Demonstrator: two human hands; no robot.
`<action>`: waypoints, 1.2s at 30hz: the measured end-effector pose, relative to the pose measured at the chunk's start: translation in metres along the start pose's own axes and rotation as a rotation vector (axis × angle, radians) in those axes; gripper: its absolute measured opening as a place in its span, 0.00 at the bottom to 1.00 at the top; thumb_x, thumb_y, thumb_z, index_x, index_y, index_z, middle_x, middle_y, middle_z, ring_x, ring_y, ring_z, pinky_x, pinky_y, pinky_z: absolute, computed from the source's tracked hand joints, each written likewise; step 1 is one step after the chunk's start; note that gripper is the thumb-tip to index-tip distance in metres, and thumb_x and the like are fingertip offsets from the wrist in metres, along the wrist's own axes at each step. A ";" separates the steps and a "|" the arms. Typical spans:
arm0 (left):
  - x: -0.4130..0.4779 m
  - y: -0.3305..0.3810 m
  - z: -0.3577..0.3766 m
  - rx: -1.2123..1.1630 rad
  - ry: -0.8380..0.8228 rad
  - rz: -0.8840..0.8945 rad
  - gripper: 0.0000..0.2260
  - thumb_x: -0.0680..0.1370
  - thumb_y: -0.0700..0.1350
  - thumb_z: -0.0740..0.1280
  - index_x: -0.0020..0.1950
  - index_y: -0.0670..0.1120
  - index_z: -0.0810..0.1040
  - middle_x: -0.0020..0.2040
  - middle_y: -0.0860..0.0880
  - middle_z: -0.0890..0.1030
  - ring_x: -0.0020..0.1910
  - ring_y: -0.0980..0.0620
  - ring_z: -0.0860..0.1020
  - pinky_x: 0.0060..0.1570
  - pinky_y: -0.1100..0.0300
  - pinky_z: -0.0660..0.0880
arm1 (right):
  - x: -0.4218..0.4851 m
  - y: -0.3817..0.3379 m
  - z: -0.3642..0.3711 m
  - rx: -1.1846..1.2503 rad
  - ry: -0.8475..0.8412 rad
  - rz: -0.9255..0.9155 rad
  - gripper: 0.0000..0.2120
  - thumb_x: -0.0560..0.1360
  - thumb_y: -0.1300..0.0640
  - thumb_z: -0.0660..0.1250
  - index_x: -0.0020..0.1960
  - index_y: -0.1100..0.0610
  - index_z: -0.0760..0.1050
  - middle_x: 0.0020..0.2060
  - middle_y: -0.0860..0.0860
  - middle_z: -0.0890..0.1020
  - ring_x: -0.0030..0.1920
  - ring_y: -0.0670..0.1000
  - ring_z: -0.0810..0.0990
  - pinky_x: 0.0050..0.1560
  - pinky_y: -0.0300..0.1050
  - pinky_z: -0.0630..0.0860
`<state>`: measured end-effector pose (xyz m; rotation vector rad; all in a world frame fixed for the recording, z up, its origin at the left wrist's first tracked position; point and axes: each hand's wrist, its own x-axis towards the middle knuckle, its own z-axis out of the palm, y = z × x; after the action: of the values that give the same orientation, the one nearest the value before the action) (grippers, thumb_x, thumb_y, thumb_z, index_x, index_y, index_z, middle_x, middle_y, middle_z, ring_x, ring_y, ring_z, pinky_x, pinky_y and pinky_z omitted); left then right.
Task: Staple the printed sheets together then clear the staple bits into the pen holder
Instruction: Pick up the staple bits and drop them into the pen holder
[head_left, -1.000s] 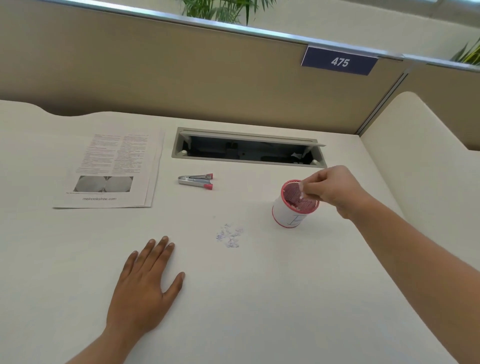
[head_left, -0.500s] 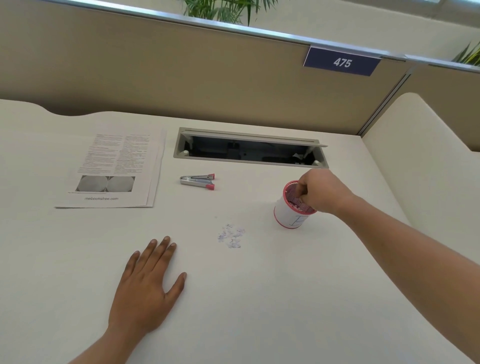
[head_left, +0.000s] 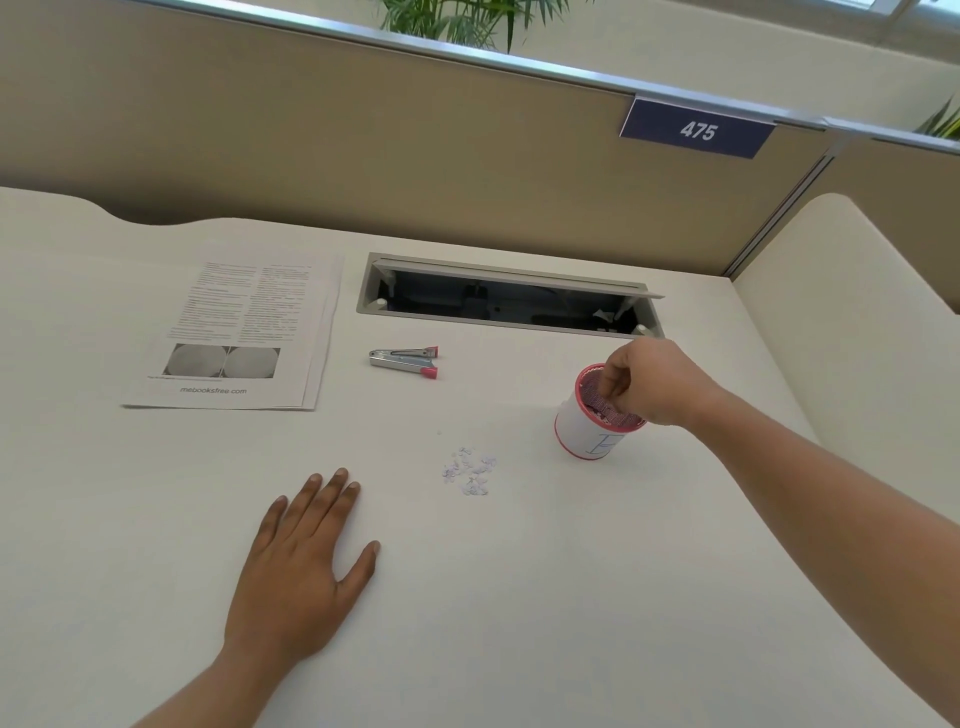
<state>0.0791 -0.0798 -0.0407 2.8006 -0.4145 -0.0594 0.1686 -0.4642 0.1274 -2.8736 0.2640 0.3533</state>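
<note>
The printed sheets (head_left: 236, 332) lie stacked at the desk's left. To their right rests a small silver stapler with pink tips (head_left: 404, 359). A little pile of pale staple bits (head_left: 469, 472) sits mid-desk. The white pen holder with a pink rim and pink mesh inside (head_left: 582, 423) stands right of the pile. My right hand (head_left: 652, 382) hovers over its mouth, fingers pinched together and pointing down into it; whether it holds bits is hidden. My left hand (head_left: 304, 566) lies flat on the desk, fingers spread, left of the pile.
An open cable tray slot (head_left: 506, 299) is cut into the desk behind the stapler. A beige partition (head_left: 363, 150) with a blue "475" sign (head_left: 697, 130) backs the desk. A side panel (head_left: 857, 291) rises on the right.
My right hand dipped its fingers into the pen holder and has now lifted slightly, fingertips still over the opening. The left hand and the pile stayed put.
</note>
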 end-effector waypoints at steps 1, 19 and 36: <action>0.000 0.000 0.000 0.001 0.002 0.002 0.31 0.78 0.64 0.52 0.79 0.52 0.64 0.80 0.57 0.62 0.79 0.56 0.57 0.78 0.53 0.50 | 0.000 0.000 0.001 0.002 -0.007 0.002 0.14 0.68 0.69 0.67 0.43 0.52 0.83 0.45 0.52 0.83 0.47 0.56 0.82 0.45 0.50 0.83; -0.001 0.000 0.002 -0.013 0.035 0.010 0.30 0.79 0.63 0.54 0.78 0.52 0.64 0.80 0.56 0.62 0.79 0.54 0.59 0.78 0.52 0.52 | 0.002 -0.018 0.007 -0.071 0.121 -0.020 0.17 0.74 0.65 0.58 0.50 0.51 0.83 0.54 0.52 0.83 0.52 0.56 0.80 0.48 0.48 0.80; 0.001 0.001 0.002 -0.016 0.033 0.001 0.30 0.79 0.63 0.54 0.79 0.52 0.63 0.80 0.56 0.61 0.80 0.55 0.56 0.78 0.50 0.52 | 0.004 -0.103 0.152 0.140 0.028 -0.414 0.22 0.75 0.68 0.56 0.69 0.62 0.71 0.67 0.55 0.74 0.67 0.56 0.68 0.67 0.43 0.65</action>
<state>0.0797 -0.0812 -0.0423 2.7813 -0.4063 -0.0163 0.1610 -0.3281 0.0038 -2.7043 -0.2889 0.2057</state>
